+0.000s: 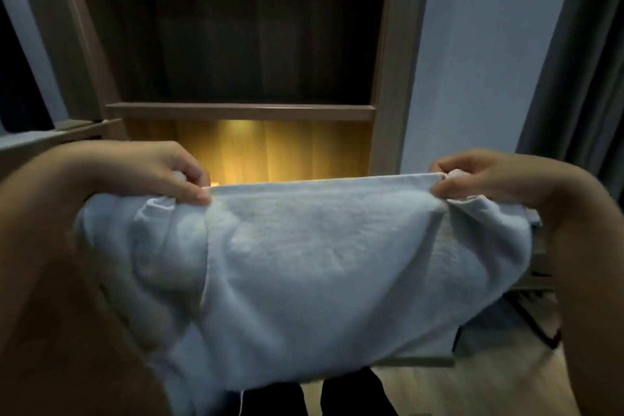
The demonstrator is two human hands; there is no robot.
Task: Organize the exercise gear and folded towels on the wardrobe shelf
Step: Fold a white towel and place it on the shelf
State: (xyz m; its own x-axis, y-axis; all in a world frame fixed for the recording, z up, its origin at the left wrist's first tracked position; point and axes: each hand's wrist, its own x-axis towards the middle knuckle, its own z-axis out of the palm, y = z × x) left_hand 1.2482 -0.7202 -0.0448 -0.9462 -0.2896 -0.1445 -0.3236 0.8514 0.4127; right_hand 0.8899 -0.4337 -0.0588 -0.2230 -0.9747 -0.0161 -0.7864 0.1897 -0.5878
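Observation:
A white terry towel [304, 263] hangs stretched between my two hands in front of the open wardrobe. My left hand [158, 172] pinches its top left corner, and my right hand [479, 176] pinches the top right corner. The top hem runs taut between them; the rest drapes down over my forearms and hides what lies below. Behind the towel a wooden wardrobe shelf [243, 111] crosses the opening, with a warmly lit compartment [270, 152] under it. No exercise gear shows.
The dark upper wardrobe compartment [236, 27] is above the shelf. A pale wall [479, 54] and a grey curtain [584, 78] stand to the right. A light wooden floor [472, 388] and dark cables [537, 321] show at the lower right.

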